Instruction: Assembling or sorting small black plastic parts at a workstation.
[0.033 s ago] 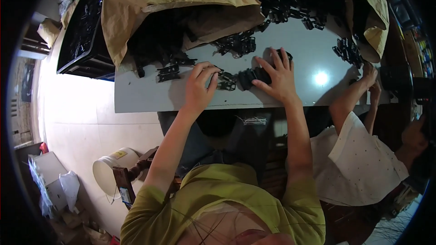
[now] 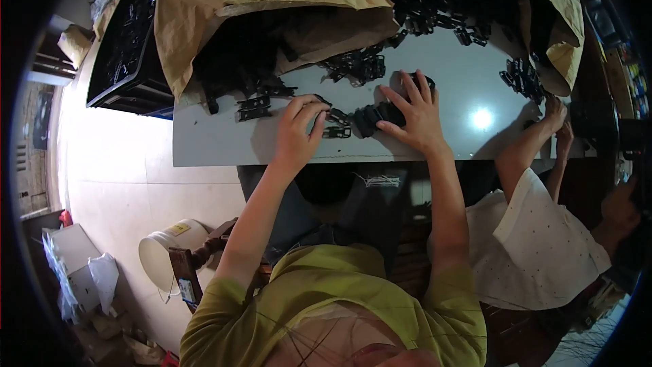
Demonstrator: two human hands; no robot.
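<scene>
Sorting small black plastic clips on the pale grey table (image 2: 224,143): the left hand (image 2: 297,132) pinches 1 clip (image 2: 337,132) with curled fingers, while the right hand (image 2: 412,115) lies spread over a gathered bunch (image 2: 377,117). Next seems adding that clip to the bunch.

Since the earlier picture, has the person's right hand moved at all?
No. The right hand lies spread on the black parts, at the same spot against the table's near edge.
</scene>
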